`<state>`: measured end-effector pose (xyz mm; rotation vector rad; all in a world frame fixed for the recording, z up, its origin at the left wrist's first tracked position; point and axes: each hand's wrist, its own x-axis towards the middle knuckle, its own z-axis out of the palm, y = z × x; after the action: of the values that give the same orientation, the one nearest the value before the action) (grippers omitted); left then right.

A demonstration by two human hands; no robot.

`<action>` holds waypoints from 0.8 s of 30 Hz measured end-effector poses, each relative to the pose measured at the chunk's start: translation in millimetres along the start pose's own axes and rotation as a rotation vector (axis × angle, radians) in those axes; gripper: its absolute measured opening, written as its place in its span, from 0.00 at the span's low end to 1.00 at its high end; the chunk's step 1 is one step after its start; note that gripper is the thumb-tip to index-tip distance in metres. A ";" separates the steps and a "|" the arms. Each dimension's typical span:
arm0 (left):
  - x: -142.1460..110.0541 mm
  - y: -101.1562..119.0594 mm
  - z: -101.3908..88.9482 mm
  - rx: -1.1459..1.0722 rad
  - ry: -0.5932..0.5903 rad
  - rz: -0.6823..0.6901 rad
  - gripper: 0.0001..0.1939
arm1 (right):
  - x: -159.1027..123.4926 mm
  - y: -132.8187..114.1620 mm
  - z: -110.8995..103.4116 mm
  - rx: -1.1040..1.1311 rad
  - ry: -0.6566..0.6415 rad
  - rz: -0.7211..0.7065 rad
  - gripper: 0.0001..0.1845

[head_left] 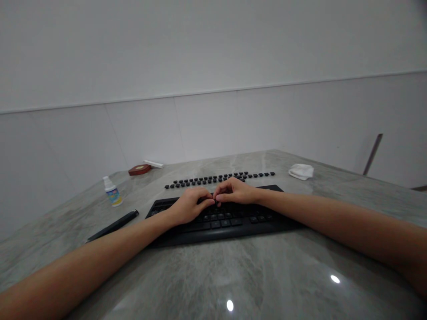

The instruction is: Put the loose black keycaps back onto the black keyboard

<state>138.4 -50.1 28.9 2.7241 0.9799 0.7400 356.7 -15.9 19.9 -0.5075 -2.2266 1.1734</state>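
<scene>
A black keyboard [233, 229] lies on the table under both of my hands. Some of its keys are in place along the near rows, while its upper part looks dark and partly covered. My left hand [191, 205] is closed over the middle of the board, thumb and forefinger drawn together. Against it, fingertip to fingertip, my right hand [235, 192] makes a pinch. Something small and dark shows between the fingertips, too small to make out. Beyond the keyboard, loose black keycaps [210, 179] are laid out in rows, partly hidden by my right hand.
On the left stand a white spray bottle [113, 192] and a long black object [113, 226] lying flat. A reddish-brown box [139, 170] and a white strip [153, 164] are farther back. A crumpled white cloth [301, 171] lies at the right. The wall [207, 124] rises behind the table.
</scene>
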 end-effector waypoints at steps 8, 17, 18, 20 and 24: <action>0.2 -0.6 -0.6 -0.005 0.006 0.033 0.08 | 0.3 -1.2 0.5 0.018 0.024 0.030 0.14; -0.5 -1.1 0.1 -0.040 0.001 0.018 0.03 | -0.2 0.5 -0.9 0.034 0.003 0.003 0.15; -0.5 -0.9 0.0 -0.041 0.001 0.017 0.03 | -0.2 0.7 -1.1 0.034 -0.001 -0.005 0.15; -0.4 -0.6 -0.2 -0.038 0.001 0.018 0.04 | -0.2 0.5 -1.4 0.029 -0.006 -0.018 0.15; -0.3 -0.7 -0.4 -0.030 -0.002 0.020 0.04 | -0.4 -0.4 -1.8 -0.013 -0.008 -0.016 0.16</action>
<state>137.6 -49.8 28.9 2.7122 0.9343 0.7488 358.1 -15.3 21.0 -0.4905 -2.2424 1.1554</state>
